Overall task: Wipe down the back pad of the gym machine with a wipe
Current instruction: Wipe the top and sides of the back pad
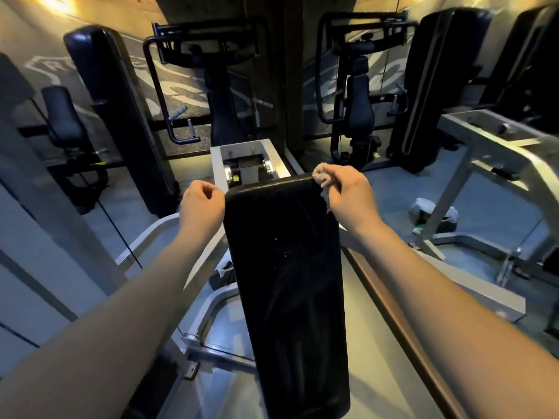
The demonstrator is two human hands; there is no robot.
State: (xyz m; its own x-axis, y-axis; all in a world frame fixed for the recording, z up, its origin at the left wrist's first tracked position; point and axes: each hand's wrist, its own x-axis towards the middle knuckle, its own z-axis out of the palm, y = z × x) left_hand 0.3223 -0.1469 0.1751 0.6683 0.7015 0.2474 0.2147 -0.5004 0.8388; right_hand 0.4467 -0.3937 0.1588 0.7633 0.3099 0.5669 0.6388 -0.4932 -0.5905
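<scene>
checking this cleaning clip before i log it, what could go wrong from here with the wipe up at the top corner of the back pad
1. The wipe is bunched small in the right hand at the top right corner of the back pad, so strokes may miss most of the long surface.
2. Streaks already show on the pad; a crumpled wipe may only smear them.
3. The left hand sits loosely curled beside the pad's top left edge, apparently not gripping it, so the pad may shift under pressure.
</scene>
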